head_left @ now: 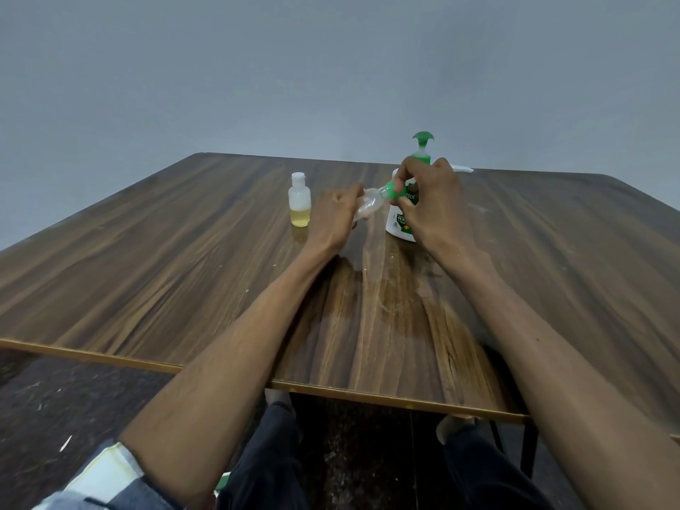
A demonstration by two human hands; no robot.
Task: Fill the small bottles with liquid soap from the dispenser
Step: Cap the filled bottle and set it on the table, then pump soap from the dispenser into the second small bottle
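My left hand (pixel 336 215) grips a small clear bottle (pixel 369 205), tilted with its neck toward the right, above the wooden table (pixel 184 259). My right hand (pixel 432 200) pinches the bottle's green cap (pixel 390 190). Right behind my hands stands the white soap dispenser (pixel 399 224) with a green pump head (pixel 423 139), partly hidden by my right hand. A second small bottle (pixel 300 200), white-capped and holding some yellowish liquid, stands upright to the left of my left hand.
A wet smear (pixel 390 288) lies on the table between my forearms. A thin white object (pixel 461 168) lies behind the dispenser. The table's near edge (pixel 331 392) runs above my knees. A plain wall rises behind the table.
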